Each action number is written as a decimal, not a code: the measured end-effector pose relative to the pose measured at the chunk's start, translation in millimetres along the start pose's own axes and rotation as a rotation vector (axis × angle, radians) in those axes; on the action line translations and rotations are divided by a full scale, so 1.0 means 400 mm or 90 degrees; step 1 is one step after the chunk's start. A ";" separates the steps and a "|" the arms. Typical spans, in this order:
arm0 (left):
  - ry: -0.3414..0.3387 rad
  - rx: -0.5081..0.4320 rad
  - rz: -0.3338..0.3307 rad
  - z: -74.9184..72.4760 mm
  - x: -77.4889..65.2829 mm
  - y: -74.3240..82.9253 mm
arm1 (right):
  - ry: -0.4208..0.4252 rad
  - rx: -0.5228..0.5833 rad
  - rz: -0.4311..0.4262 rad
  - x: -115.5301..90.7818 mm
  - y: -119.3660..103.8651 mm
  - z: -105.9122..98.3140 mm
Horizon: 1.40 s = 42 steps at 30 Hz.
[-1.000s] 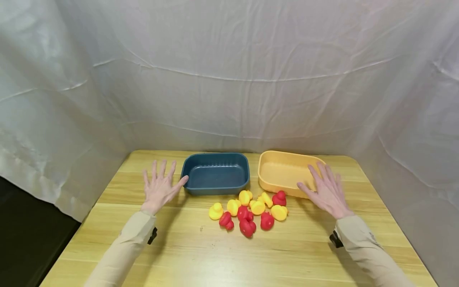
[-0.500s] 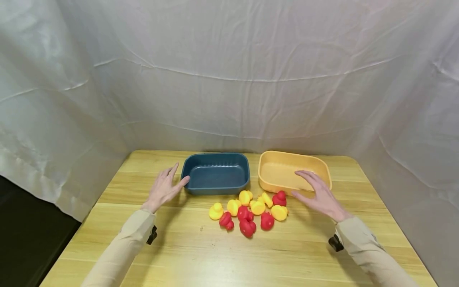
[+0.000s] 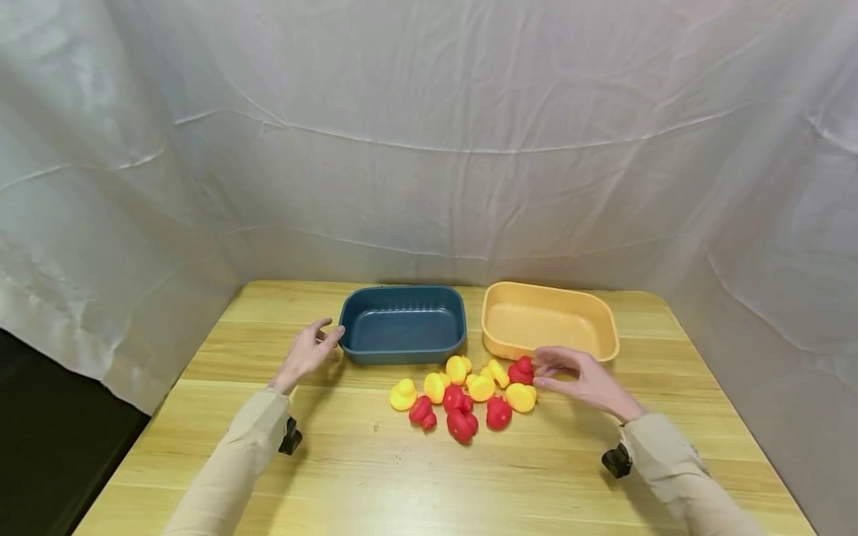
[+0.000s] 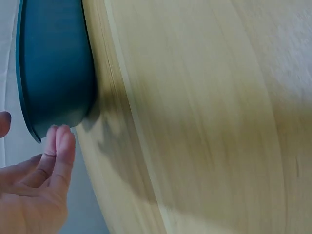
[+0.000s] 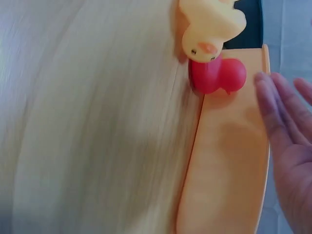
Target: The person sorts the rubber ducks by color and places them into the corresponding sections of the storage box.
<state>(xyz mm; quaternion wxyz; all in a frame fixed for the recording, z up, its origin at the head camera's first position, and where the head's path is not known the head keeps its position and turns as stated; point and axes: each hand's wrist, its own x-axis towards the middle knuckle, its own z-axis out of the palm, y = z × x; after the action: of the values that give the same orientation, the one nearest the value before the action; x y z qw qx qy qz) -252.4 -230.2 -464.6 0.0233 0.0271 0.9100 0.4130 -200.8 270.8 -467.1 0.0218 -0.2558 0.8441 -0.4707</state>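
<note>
My left hand is at the left end of a dark blue bin, thumb right at the rim and fingers loosely bent, holding nothing. In the left wrist view, the fingertips are close to the bin's corner. My right hand is over the front edge of a yellow-orange bin. Its loosely bent fingers and thumb reach toward a red rubber duck, with nothing gripped. The right wrist view shows that red duck beside a yellow duck, fingers apart from both.
Several yellow ducks and red ducks lie in a loose cluster in front of the two bins. The wooden table is enclosed by pale fabric at the back and sides.
My right hand has moved left and down from over the yellow-orange bin to beside the red duck. Both hands' spread fingers have drawn in; the left stays near the blue bin.
</note>
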 end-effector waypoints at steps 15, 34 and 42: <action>-0.002 -0.177 0.008 0.013 0.007 0.000 | -0.102 0.071 0.077 -0.016 0.062 0.011; -0.101 -0.345 -0.018 0.025 -0.004 0.001 | -0.094 0.079 0.110 -0.016 0.073 0.035; -0.111 -0.352 -0.025 0.021 0.000 -0.003 | -0.096 0.048 0.113 -0.008 0.072 0.040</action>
<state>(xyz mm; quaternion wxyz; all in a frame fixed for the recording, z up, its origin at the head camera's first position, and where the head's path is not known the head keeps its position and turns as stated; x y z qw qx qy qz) -251.9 -224.9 -470.9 0.1157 0.0370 0.7580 0.6409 -205.5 271.9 -499.7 0.1366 -0.2136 0.8413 -0.4774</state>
